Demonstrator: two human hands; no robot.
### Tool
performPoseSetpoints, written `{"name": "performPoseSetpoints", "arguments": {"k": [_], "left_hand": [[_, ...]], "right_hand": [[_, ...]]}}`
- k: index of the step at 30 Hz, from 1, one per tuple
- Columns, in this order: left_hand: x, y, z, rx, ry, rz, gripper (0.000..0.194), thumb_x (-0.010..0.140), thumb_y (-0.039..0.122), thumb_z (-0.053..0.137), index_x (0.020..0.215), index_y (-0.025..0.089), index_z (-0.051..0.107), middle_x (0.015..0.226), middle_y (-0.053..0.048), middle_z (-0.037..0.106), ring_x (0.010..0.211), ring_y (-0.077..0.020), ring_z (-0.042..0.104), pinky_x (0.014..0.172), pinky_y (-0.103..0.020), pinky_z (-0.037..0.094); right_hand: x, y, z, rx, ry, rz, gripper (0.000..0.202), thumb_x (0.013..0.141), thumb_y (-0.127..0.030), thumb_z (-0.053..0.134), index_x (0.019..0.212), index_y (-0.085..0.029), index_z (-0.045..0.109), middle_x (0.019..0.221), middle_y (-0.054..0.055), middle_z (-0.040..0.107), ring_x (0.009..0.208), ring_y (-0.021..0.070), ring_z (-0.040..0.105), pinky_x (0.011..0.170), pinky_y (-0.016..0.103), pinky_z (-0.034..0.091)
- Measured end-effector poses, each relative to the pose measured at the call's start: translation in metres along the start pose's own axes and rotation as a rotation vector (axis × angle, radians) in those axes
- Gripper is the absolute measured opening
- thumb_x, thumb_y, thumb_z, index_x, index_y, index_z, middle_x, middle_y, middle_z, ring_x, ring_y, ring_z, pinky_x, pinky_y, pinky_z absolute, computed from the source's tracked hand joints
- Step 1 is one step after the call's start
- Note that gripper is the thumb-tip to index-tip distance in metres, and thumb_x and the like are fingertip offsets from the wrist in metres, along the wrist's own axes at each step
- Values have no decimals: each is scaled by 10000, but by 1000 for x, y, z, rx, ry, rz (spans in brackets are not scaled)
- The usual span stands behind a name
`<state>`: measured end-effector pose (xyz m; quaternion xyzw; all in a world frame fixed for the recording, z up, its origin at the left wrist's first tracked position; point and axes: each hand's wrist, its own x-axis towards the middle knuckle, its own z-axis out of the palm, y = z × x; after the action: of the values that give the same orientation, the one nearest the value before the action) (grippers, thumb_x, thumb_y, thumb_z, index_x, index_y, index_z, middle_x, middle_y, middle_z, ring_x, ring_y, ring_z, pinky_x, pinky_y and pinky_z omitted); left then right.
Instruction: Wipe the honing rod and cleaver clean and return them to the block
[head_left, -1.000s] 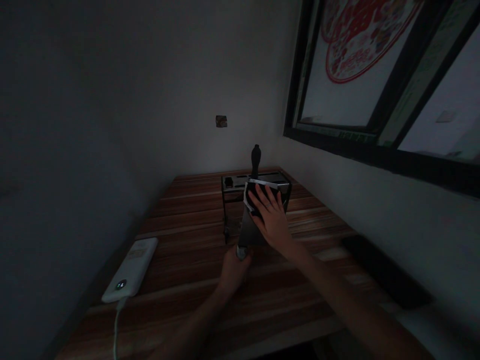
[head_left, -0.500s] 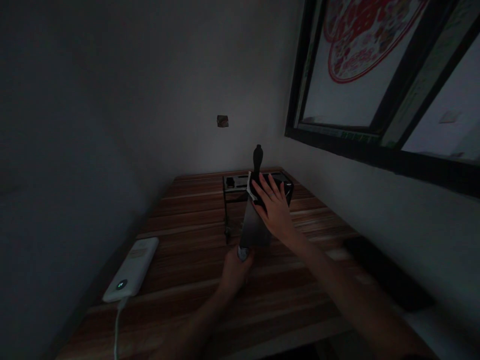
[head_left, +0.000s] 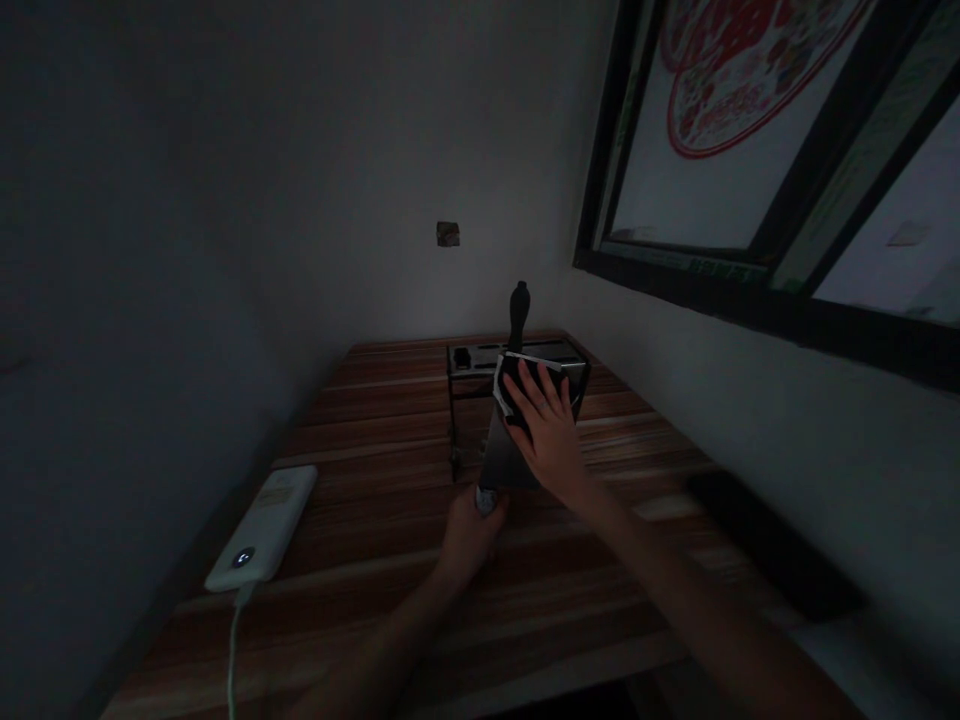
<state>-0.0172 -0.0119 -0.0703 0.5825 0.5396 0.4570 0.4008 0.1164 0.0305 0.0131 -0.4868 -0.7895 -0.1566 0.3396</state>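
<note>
My left hand [head_left: 466, 540] is closed round the handle of a cleaver [head_left: 505, 462], whose broad grey blade points away from me. Over the far part of the blade lies a black cloth or pad [head_left: 516, 366] with a whitish edge. My right hand [head_left: 553, 435] rests on that pad, palm down and fingers spread, and hides part of the blade. Just beyond stands a dark knife rack [head_left: 480, 357] with slots along its top. A black knife handle [head_left: 519, 308] sticks up from it.
A white power bank [head_left: 274, 515] with a cable lies at the left of the striped wooden table [head_left: 375, 490]. A long black object [head_left: 772, 545] lies along the right edge. Walls stand at the left, back and right, with a dark-framed window [head_left: 675, 265] at the right.
My right hand and the black pad have slid slightly towards me along the blade, so more of the pad's upper edge shows. My left hand keeps its grip. The view has tilted slightly.
</note>
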Motion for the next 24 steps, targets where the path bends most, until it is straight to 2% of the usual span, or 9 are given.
{"name": "performPoseSetpoints", "arguments": {"k": [7,15,21,24], "left_hand": [[0,-1,0,-3,1,-1,178,701,285,540,774,129,584,641,-13,606,567,-132,529,550,-214,409],[0,-4,0,-57,-25,16,129,671,226,534,750,130,570,629,0,605,551,-121,531,516,-197,408],[-2,-1,-2,-132,-75,44,177,662,205,508,775,117,612,729,-48,672,667,-166,592,605,-237,465],[-2,-1,-5,-152,-97,40,197,693,229,483,745,109,631,728,-75,684,656,-179,602,603,-252,472]], "right_hand": [[-22,-10,2,-10,-77,-4,558,857,-256,395,1381,-237,203,1470,-2,117,1348,221,8,1073,499,73],[-51,-18,7,22,-142,-64,587,846,-231,408,1386,-247,177,1466,12,133,1345,244,14,1055,535,114],[-85,-29,9,82,-261,-128,591,847,-206,403,1386,-253,163,1459,15,156,1345,243,34,1040,558,158],[-96,-33,9,122,-311,-159,592,854,-232,408,1386,-261,150,1453,13,180,1345,232,43,1034,553,189]]}}
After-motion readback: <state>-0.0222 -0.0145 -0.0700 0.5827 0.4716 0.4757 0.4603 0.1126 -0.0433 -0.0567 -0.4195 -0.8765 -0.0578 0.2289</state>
